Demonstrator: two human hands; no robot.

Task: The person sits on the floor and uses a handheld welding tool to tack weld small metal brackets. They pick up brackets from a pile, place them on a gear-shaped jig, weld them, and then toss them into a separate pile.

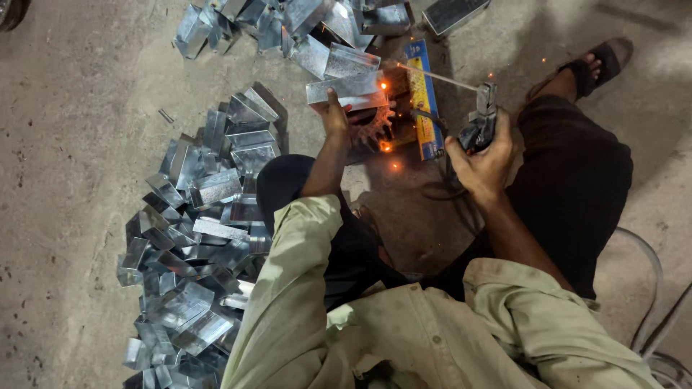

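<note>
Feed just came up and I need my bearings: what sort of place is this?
Probably a metal workshop floor. The right hand holds a welding rod holder, sparks fly off the bracket under the left hand, and bracket piles cover the concrete.

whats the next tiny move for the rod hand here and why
Probably ease the right hand forward to feed the welding rod toward the glowing spot on the metal piece that the left hand steadies; sparks lie around it on the floor.

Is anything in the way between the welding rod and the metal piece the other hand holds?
Nothing visible. The rod in the right hand runs clear to the metal piece under the left hand, sparking there.
</note>
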